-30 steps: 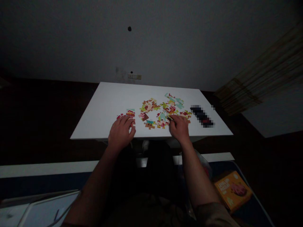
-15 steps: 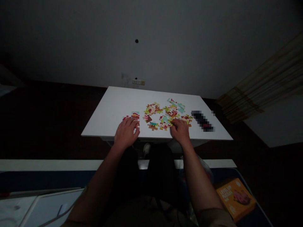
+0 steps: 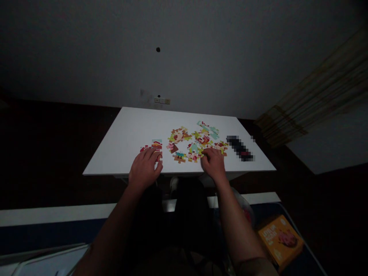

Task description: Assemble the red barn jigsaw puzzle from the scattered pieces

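Observation:
My left hand (image 3: pixel 144 167) lies over a group of red jigsaw puzzle pieces (image 3: pixel 156 143) at the left of the white table (image 3: pixel 115 142). Its fingers are stretched out and hide part of that group. My right hand (image 3: pixel 213 162) is at the near edge of a spread of colourful puzzle pieces (image 3: pixel 203 138), fingers bent and thumb close to them, closed on a piece at the fingertips that is mostly hidden. Between the hands lie a piece with a teal figure (image 3: pixel 179 156) and a brown and pink piece (image 3: pixel 172 147). Behind these are joined brown and green pieces (image 3: pixel 179 134).
A dark, pixelated object (image 3: pixel 240 148) lies on the table's right side. Beside my right arm, an orange puzzle box (image 3: pixel 280 239) rests on the dark blue seat (image 3: pixel 268 211). A wall with a socket strip (image 3: pixel 162 101) stands behind the table; a curtain (image 3: pixel 290 111) hangs at right.
The whole view has shifted, so the table and both hands appear slightly further left. Against the puzzle pieces, both hands stay almost where they were.

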Motion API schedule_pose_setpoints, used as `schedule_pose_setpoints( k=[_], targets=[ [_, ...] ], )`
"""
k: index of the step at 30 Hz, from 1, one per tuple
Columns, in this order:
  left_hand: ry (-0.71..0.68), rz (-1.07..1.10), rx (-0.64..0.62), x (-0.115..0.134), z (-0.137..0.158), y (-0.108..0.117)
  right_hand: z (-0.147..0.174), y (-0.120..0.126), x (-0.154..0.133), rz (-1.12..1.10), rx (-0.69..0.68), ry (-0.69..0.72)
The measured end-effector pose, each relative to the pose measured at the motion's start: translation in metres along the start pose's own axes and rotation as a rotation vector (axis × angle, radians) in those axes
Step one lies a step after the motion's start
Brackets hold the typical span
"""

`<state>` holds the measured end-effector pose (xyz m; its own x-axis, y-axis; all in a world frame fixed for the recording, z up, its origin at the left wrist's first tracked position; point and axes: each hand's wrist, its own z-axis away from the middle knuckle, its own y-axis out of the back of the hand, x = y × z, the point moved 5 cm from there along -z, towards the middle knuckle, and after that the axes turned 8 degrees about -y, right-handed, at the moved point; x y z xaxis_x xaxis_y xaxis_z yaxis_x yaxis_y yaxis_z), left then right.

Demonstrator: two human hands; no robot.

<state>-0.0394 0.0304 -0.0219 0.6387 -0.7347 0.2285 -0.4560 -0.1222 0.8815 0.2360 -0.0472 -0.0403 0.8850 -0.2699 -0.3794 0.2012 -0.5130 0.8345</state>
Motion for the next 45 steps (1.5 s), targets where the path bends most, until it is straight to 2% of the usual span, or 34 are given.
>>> schedule_pose_setpoints(
  k=[17,26,29,32,36,38,42,45],
  targets=[
    [-0.010,-0.021,0.011,-0.004,-0.005,-0.009,-0.002,0.006,-0.007,0.003,0.007,-0.016],
    [0.014,0.050,0.045,-0.005,-0.007,-0.008,-0.005,0.010,-0.005,-0.048,0.001,-0.038],
    [0.014,0.045,0.044,-0.004,-0.008,-0.007,-0.028,0.019,0.006,-0.039,0.024,-0.060],
    [0.006,0.035,0.032,-0.004,-0.008,-0.006,-0.075,0.022,0.021,0.035,-0.005,-0.071],
    [0.011,0.044,0.035,-0.006,-0.008,-0.006,-0.149,0.002,0.045,0.165,-0.142,-0.187],
    [0.013,0.042,0.039,-0.006,-0.008,-0.006,-0.175,-0.013,0.053,0.201,-0.221,-0.232],
    [0.000,0.020,0.023,-0.006,-0.008,-0.004,-0.200,-0.031,0.057,0.140,-0.252,-0.244],
    [0.007,0.020,0.011,-0.005,-0.008,-0.002,-0.206,-0.032,0.054,-0.043,-0.217,-0.278]
  ],
)
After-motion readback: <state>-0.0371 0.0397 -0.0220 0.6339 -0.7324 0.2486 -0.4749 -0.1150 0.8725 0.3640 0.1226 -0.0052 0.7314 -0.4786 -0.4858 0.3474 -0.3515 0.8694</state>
